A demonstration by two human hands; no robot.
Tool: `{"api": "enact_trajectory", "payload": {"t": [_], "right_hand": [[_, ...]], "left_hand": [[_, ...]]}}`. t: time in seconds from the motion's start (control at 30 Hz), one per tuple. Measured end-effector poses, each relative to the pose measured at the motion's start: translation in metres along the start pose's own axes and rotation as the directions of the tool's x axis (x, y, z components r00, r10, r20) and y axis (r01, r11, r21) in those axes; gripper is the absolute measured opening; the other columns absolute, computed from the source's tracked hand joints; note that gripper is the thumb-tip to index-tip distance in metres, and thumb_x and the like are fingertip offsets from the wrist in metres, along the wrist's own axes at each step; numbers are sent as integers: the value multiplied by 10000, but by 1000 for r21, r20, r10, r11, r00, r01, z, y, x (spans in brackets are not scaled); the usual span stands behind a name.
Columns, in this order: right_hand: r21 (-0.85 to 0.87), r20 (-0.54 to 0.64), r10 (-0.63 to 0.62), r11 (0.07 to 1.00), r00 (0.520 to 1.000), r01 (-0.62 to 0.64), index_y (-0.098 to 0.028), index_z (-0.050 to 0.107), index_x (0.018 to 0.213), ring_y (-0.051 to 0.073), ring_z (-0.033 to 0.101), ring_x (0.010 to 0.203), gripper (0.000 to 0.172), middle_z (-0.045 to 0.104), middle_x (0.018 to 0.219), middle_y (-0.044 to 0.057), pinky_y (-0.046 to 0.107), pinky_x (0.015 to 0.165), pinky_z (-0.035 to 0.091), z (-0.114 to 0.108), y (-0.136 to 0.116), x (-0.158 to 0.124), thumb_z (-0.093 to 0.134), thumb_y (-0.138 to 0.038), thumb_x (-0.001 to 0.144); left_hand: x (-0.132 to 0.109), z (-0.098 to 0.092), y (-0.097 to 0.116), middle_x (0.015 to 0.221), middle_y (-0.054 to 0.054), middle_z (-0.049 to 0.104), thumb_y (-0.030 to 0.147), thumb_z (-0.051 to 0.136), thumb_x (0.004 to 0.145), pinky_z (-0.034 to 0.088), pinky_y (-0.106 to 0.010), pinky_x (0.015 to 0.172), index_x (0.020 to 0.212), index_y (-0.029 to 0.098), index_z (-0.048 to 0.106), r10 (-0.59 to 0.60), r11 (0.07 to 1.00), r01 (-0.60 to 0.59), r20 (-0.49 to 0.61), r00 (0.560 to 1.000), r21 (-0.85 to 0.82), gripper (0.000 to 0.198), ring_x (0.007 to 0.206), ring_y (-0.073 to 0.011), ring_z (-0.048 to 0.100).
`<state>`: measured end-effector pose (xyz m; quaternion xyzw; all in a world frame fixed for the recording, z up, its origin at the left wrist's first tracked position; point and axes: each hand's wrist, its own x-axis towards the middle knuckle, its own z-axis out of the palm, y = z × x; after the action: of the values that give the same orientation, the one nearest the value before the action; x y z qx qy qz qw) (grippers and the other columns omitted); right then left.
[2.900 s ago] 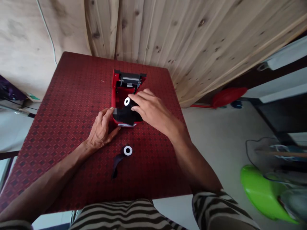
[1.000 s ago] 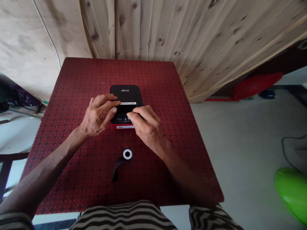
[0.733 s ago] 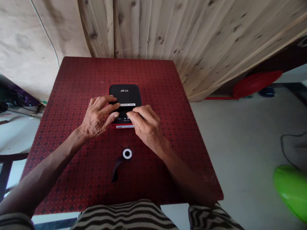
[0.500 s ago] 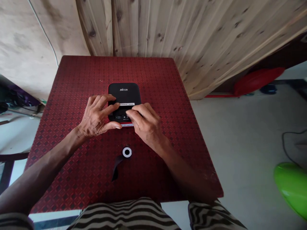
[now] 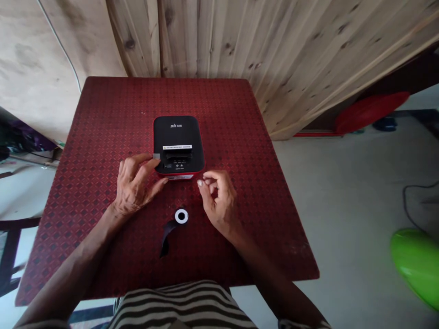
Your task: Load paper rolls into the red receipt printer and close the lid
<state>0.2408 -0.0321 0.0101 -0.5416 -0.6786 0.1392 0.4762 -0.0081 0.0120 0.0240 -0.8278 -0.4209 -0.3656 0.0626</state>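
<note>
A flat black device with red sides [image 5: 178, 135] lies on the table, with a white label strip across its top, a dark slot below it and small markings near the front. My left hand [image 5: 135, 183] is at its left front corner, fingers apart, the thumb by the front edge. A small grey piece [image 5: 156, 156] shows at those fingertips; whether they grip it I cannot tell. Off the device's right front corner, my right hand [image 5: 219, 196] is loosely curled, its thumb and index tips slightly apart with nothing visible between them. Nearer me sits a black roll with a white ring-shaped face [image 5: 181, 216], its dark strip trailing loose.
The red patterned table [image 5: 113, 105] stands against a wood-panelled wall [image 5: 219, 41]. To the right on the floor are a green rounded object [image 5: 416, 265] and a dark cable [image 5: 406, 201]. A red object [image 5: 372, 112] lies farther back.
Both hands have drawn back from the top of the device, the right hand coming off it toward me. The label strip and slot are now uncovered. The roll stays put.
</note>
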Motion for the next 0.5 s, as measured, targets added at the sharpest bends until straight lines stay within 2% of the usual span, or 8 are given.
{"api": "enact_trajectory", "payload": {"t": [0.1,0.37,0.5], "right_hand": [[61,69,77,995,995,-81,-266,545,1270,207,707,925,233,654,1074,72,349,715,636,12,12,-9,568,-293,1040],[108,86,31,993,996,-41,-270,510,1387,217,707,1057,375,654,1260,114,374,804,661,16,18,-7,586,-199,1027],[110,89,37,993,995,-47,-276,518,1383,225,723,1071,393,681,1261,106,383,803,672,16,18,-8,595,-169,1013]], "left_hand": [[0,0,0,1261,-112,695,435,737,963,520,-413,922,1422,278,557,8,1000,-8,0,1000,26,517,1111,-283,682],[2,2,2,1267,-115,712,425,777,937,521,-422,920,1484,263,515,28,997,-27,-10,1000,76,627,1125,-288,693],[3,-1,5,1348,-142,667,531,808,894,538,-455,932,1450,285,556,10,990,-7,-20,1000,142,658,1160,-313,679]]}}
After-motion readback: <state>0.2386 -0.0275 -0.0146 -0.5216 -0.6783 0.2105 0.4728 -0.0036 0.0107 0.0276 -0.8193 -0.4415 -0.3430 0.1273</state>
